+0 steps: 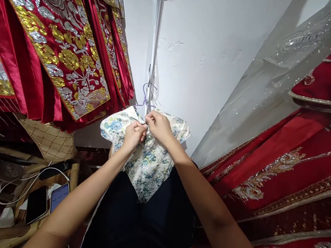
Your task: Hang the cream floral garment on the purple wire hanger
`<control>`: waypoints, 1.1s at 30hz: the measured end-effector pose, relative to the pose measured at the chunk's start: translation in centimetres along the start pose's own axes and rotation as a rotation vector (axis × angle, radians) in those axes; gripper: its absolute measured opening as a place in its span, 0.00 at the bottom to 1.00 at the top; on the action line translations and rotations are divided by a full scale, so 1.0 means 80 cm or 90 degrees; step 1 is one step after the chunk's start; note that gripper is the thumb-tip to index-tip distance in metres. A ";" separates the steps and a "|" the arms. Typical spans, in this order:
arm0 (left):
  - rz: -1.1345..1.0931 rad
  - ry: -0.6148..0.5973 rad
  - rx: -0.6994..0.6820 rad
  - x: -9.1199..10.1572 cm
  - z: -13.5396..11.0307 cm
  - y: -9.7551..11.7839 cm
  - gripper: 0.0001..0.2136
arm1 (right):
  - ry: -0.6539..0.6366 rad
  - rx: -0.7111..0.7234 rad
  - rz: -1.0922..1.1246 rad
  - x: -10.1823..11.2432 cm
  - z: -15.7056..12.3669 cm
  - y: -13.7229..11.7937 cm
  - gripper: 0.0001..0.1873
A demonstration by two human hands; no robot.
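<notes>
A white short-sleeved top with a blue and green floral print (pixel 148 157) hangs on a purple wire hanger (pixel 144 95) against the wall. My left hand (pixel 133 134) pinches the top's front edge just below the neckline, thumb and fingers together. Right beside it, my right hand (pixel 158 126) is closed on the opposite edge at the neck. The fingertips nearly meet; a small dark spot shows between them, too small to name. Below the top's pointed hem lies dark navy cloth (pixel 141 230); I cannot tell if it is joined.
Red garments with gold and silver embroidery (pixel 72 58) hang at left. A sheer sparkling veil (pixel 243 92) and red beaded garments (pixel 280 168) fill the right. At lower left, a black phone (pixel 37 204), a phone with a lit timer (pixel 60 196) and a white cable (pixel 12 181) lie on a wooden stand.
</notes>
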State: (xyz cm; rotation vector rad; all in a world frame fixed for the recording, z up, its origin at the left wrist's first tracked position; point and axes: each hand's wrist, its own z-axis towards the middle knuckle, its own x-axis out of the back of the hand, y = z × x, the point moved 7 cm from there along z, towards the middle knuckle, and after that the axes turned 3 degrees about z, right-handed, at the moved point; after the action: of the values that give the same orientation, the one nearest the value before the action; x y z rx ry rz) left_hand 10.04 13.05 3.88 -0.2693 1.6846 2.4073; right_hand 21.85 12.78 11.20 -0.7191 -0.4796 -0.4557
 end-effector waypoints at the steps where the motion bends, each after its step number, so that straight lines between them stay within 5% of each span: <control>1: 0.010 -0.003 0.003 0.000 0.001 -0.005 0.15 | 0.000 -0.004 0.012 -0.002 -0.001 0.003 0.05; 13: 0.155 0.014 -0.059 -0.004 0.014 0.004 0.12 | 0.034 0.041 0.189 0.015 0.004 -0.008 0.08; 19: 0.271 -0.178 0.100 -0.011 -0.036 -0.078 0.11 | 0.189 0.036 0.304 0.094 0.016 0.015 0.11; 21: 0.307 -0.212 0.079 -0.008 -0.054 -0.083 0.10 | 0.201 0.020 0.346 0.128 0.010 0.033 0.11; 23: 0.355 -0.140 -0.007 0.005 -0.053 -0.062 0.10 | 0.163 -0.018 0.396 0.152 -0.006 0.054 0.10; 26: 0.426 0.095 -0.182 0.038 -0.025 -0.003 0.21 | 0.127 -0.106 0.515 0.166 -0.053 0.091 0.10; 29: 0.544 0.265 -0.287 0.064 0.017 0.040 0.27 | 0.230 -0.165 0.628 0.162 -0.114 0.126 0.13; 33: 0.599 0.218 -0.177 0.093 0.074 0.030 0.10 | 0.440 -0.253 0.595 0.130 -0.194 0.162 0.15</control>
State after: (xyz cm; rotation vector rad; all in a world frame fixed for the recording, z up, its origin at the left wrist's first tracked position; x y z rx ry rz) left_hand 1.98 18.22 6.12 0.1343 1.8885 3.4525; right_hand 41.17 8.05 0.21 -1.0123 0.6161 0.1126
